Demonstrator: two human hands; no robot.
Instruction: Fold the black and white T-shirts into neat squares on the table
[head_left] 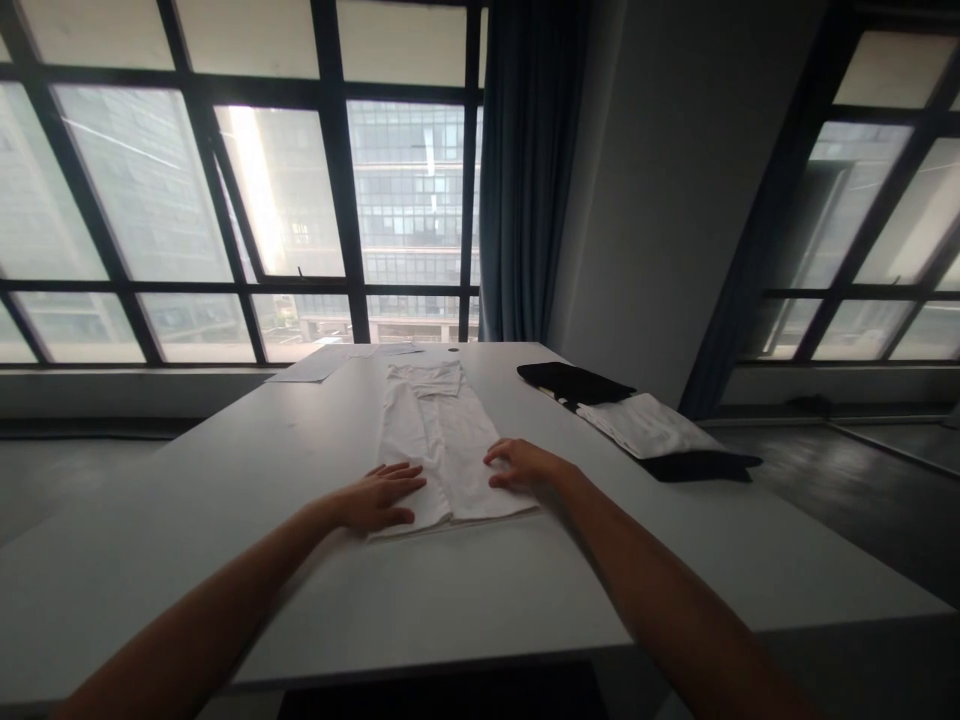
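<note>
Beside a bank of windows [277, 190], I work at a pale table [315, 620], my left grip [379, 497] spread palm-down on the near left of a white cloth [439, 445]. My right grip [525, 465] is loose at the near right edge, fingers curved and thumb apart; neither appears to pinch the fabric. Handling it well, in my judgement, means light, even pressure: flat fingers stroking outward from the middle crease, one side anchored as the other is eased straight. Too hard a push could drag the layers out of line, so the near edges deserve a check for squareness.

The cloth lies lengthwise before me in the middle of the table, a long, soft panel with a crease running down it, shallow wrinkles across its face and a bunched, overlapping fold at the far end. Its near hem looks layered, with a small notch near the middle. To the right, well apart, rests a folded black-and-white pile [649, 425].
</note>
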